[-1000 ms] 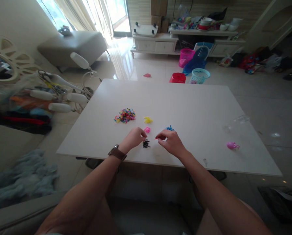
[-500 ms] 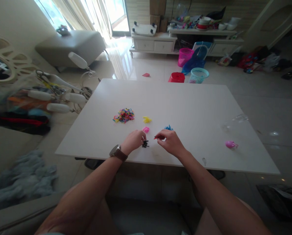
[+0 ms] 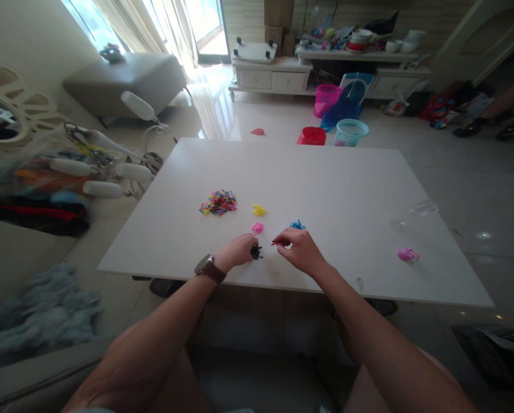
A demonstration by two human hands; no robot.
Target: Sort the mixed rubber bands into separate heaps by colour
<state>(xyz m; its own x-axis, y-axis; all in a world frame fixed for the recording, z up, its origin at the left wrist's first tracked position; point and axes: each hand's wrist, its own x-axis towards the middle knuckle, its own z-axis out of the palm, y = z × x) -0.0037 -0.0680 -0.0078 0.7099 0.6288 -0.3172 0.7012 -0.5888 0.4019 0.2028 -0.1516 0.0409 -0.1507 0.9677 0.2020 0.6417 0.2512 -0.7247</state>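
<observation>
My right hand [image 3: 298, 246] has thumb and forefinger pinched together on a small red piece [image 3: 275, 244], held just above the white table [image 3: 338, 195] or resting on it; I cannot tell which. My left hand [image 3: 241, 249] is at the left side of the black pile [image 3: 256, 252], touching it as far as I can see, but the fingertips are too hidden to tell whether they are apart or clamped on a strand. The black pile lies near the table's close edge, between my hands, with the pink pile [image 3: 257, 228] just beyond it. I judge these thin strands to be very light, soft and springy, hard to break but apt to cling and tangle, so I would nip one by a loose end at the pile's rim with my fingertips. The red piece's long axis runs roughly sideways, its free tip pointing left toward my other hand. The black strands share no single direction; several ends splay out to the right, away from my left fingers.
</observation>
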